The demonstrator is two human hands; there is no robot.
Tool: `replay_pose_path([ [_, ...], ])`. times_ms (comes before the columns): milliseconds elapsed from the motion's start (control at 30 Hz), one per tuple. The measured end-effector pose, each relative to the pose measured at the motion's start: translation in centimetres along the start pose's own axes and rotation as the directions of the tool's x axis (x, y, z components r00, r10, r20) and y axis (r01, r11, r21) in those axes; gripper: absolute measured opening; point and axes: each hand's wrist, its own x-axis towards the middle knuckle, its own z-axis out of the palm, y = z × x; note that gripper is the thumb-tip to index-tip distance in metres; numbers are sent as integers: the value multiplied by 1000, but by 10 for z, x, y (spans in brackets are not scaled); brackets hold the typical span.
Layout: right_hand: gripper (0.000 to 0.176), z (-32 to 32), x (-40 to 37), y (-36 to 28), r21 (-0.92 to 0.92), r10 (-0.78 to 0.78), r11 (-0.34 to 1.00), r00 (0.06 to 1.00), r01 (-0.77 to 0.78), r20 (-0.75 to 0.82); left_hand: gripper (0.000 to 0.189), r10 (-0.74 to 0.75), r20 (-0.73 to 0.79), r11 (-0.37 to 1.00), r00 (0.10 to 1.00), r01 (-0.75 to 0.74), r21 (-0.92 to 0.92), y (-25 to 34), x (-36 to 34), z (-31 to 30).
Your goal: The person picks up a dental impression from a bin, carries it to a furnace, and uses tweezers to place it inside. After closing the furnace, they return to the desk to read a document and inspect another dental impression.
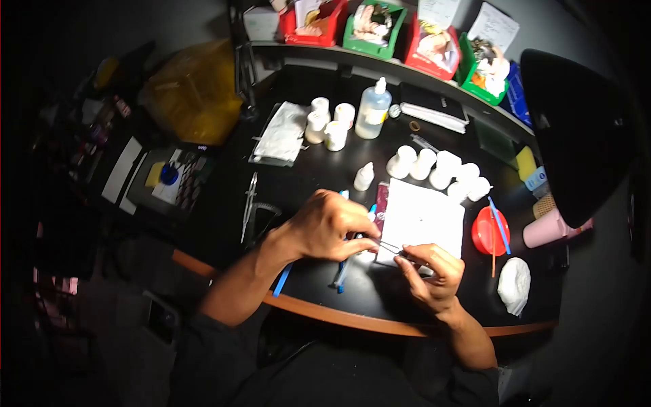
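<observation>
My left hand (336,225) is closed in a pinch on thin metal tweezers (389,245), whose prongs point right toward my other hand. My right hand (434,273) has its fingers pressed together at the tweezer tips, on something too small to make out. Both hands are over the near edge of a bright white sheet (424,220). A dark red packet (382,203) lies along the sheet's left side. Blue-handled tools (341,277) lie on the black table beneath and beside my left hand.
Behind the sheet stand several white jars (444,169), a small dropper bottle (364,176) and a large clear bottle (373,112). At right are a red dish (485,234), a white wad (514,285) and a pink cup (544,230). Steel tweezers (249,203) lie left.
</observation>
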Motion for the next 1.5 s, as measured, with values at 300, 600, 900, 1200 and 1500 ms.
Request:
replay_pose_path([
  [300,19,-12,1,5,326,263,909,964,-259,32,17,3,-19,999,1000,-4,-51,4,9,19],
  [600,13,5,-22,12,548,436,720,892,-426,119,25,72,-161,986,984,-94,-137,16,17,11],
  [900,10,-3,-17,14,262,111,956,990,-130,89,47,108,-303,41,947,-309,-950,175,19,-12],
  [1200,10,-1,-14,12,240,23,969,993,-51,116,39,-181,-154,-370,971,-212,-905,218,-6,1],
  [1500,13,-4,-11,15,207,-18,978,987,-15,160,34,-130,-77,-497,989,-132,-858,194,-11,-6],
])
